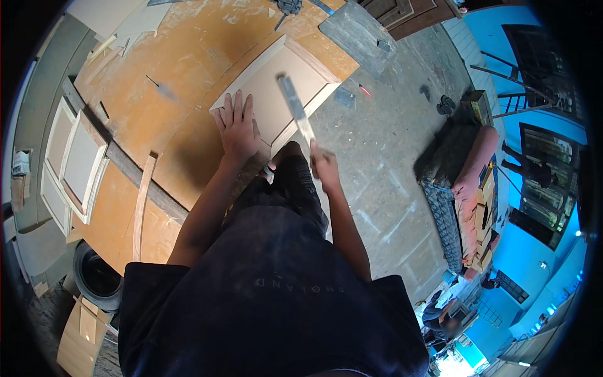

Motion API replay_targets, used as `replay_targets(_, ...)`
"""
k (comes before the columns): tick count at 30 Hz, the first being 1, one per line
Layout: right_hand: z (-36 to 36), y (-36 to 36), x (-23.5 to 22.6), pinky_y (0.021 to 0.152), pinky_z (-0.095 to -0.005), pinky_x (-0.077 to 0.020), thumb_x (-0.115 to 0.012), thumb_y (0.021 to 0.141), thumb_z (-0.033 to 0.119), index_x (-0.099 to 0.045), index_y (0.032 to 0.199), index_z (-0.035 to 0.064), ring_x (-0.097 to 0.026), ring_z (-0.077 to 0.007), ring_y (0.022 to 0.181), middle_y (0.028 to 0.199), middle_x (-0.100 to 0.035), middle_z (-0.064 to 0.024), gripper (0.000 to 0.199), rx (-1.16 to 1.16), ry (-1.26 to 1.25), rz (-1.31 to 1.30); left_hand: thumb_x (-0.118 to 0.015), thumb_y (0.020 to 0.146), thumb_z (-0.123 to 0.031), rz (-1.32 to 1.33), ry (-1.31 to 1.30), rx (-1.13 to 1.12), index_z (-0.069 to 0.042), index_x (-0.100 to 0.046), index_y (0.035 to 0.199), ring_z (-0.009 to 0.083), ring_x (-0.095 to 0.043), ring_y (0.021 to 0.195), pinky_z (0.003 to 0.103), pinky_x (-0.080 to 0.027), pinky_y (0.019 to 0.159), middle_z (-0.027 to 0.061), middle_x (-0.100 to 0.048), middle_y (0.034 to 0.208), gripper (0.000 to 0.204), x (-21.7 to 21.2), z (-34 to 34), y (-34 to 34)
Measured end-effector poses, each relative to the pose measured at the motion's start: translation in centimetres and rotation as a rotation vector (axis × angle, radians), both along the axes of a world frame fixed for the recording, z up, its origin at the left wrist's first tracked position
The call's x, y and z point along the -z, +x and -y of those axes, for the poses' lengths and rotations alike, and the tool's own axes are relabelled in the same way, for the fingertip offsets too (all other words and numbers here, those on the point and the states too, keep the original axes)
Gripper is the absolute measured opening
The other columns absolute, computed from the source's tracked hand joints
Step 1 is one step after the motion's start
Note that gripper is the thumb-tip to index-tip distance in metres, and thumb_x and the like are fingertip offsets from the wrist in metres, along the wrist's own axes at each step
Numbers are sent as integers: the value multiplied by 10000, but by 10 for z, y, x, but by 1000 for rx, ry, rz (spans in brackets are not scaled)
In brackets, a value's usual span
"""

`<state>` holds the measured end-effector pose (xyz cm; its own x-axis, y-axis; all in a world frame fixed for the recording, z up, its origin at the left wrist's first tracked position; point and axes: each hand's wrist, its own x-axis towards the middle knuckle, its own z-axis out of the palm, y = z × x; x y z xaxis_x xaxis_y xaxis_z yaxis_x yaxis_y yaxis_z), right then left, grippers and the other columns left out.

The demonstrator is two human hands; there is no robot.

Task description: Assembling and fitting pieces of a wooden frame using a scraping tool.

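A framed wooden panel (264,94), pale with a raised border, lies at the right edge of the orange-brown worktable in front of me. My left hand (239,129) rests on its near left part, fingers stretched out and pressed flat on the wood. In my right hand (324,164) is a long, flat file-like tool (293,100) with a grey blade and a paler lower part; its exact kind is hard to tell. My fingers are wrapped round its lower end. The blade slants up across the panel's right side; whether it touches the wood I cannot tell.
A thin pointed tool (162,88) lies on the worktable (182,56). Framed panels (78,163) and a wooden strip (143,204) are to the left, above a black tyre (99,276). A red-handled tool (365,91) lies on the floor. A sofa (468,195) stands right; a person (440,317) is farther off.
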<state>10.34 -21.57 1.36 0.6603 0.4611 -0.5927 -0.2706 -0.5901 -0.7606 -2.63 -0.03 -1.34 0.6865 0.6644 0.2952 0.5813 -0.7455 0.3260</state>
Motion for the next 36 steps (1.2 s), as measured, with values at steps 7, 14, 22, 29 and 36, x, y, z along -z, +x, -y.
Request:
replay_targets(7,83,-71,-7,564,-353,-416,-578,1005,455,-622,692,-18,-505,-123,590,567,-516,-49,568,-103,-165,-28,-582,897,-160,10,-32,8,-112,-496,1449,374,-252,1502,657,-150,1170,124,-380,1575,561,-8,2,1)
replay_targets(14,10,-7,38,453,-286,-312,-567,981,576,-536,619,94,-409,-71,489,540,-455,14,604,48,35,144,-596,888,-159,-27,-23,35,-108,-497,1442,379,-253,1498,669,-152,1159,123,-369,1577,565,-10,2,3)
replay_targets(22,-33,26,8,383,-271,-245,-578,971,584,-498,606,121,-358,-70,411,524,-437,31,595,190,117,-102,-596,888,-156,-31,-19,21,-113,-501,1440,390,-261,1491,664,-160,1160,133,-370,1573,562,-7,1,3)
replay_targets(29,86,-70,4,577,-338,-381,-547,1015,469,-605,738,-33,-460,-117,626,621,-497,-7,576,0,-135,-93,-569,906,-172,-22,4,2,-108,-513,1435,391,-270,1486,665,-157,1159,134,-381,1566,536,-8,1,-1)
replay_targets(36,39,-14,42,503,-296,-341,-545,1000,566,-549,609,74,-433,-84,533,556,-466,26,628,38,-26,155,-569,906,-163,-63,-23,24,-104,-491,1445,396,-258,1486,663,-166,1149,140,-371,1565,548,-13,1,2)
